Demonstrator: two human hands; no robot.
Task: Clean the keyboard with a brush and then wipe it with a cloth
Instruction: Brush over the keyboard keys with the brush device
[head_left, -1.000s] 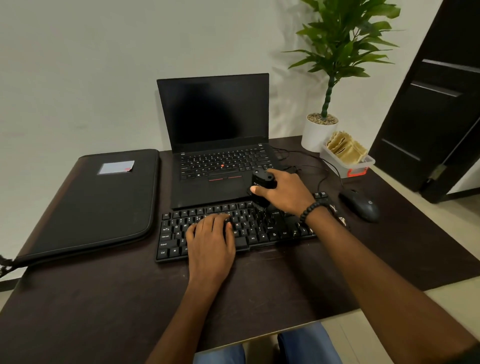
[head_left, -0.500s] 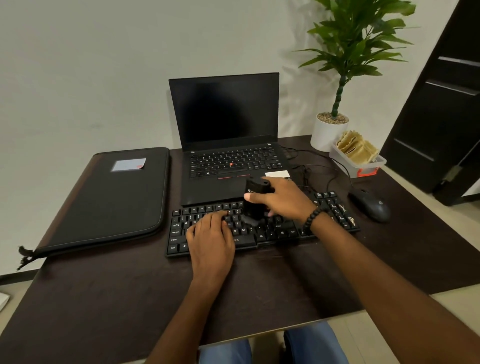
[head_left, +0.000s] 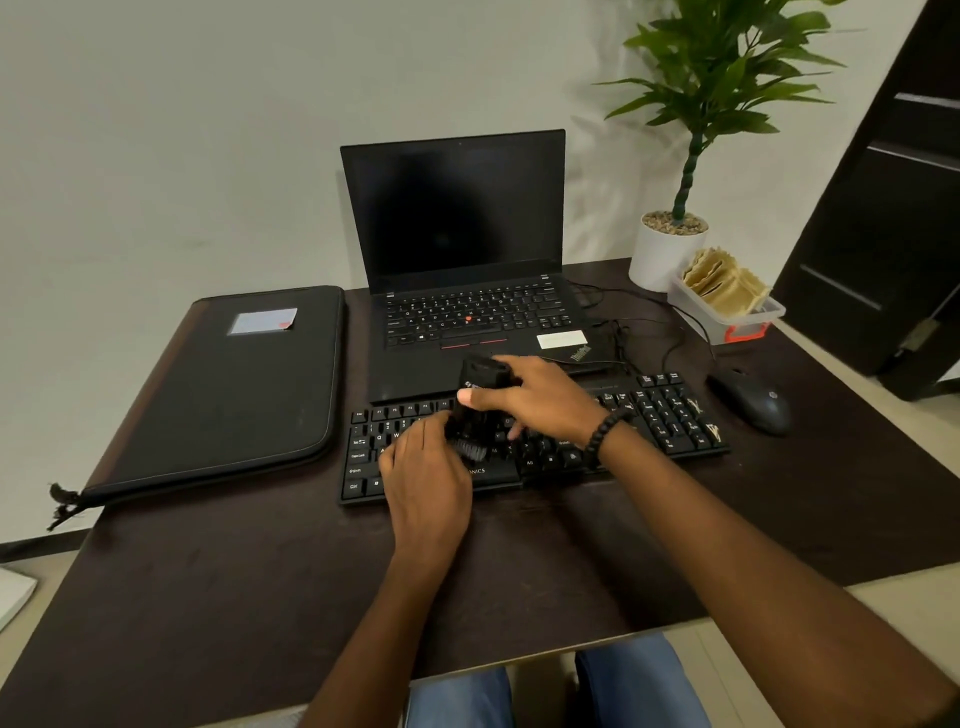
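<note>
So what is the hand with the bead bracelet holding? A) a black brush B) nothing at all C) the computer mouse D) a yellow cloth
A: the right hand, the one with the bracelet, grips a black brush with its bristles down on the keyboard; the mouse lies apart on the table.
</note>
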